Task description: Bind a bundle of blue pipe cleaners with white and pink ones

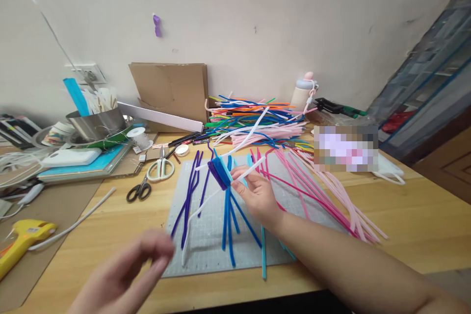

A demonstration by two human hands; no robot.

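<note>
Head view: a wooden tabletop point(91, 248) stretches wide, grey cutting mat point(206, 251) mid-scene, and right above it the right hand point(257, 198) pinches a purple-and-blue fuzzy-stem piece point(220, 174)! Near left, the blurred left hand point(136, 265), thumb and fingers apart. Yellow glue gun point(31, 230) far left; at the back, heaped stems point(253, 120), cardboard point(172, 93) leaning on a pale wall point(228, 24), bottle point(300, 95) to the right.

Open tabletop point(91, 230) front left, 2 scissors point(142, 185) behind, fuzzy stems point(224, 230) crossing mat point(206, 243)
</note>
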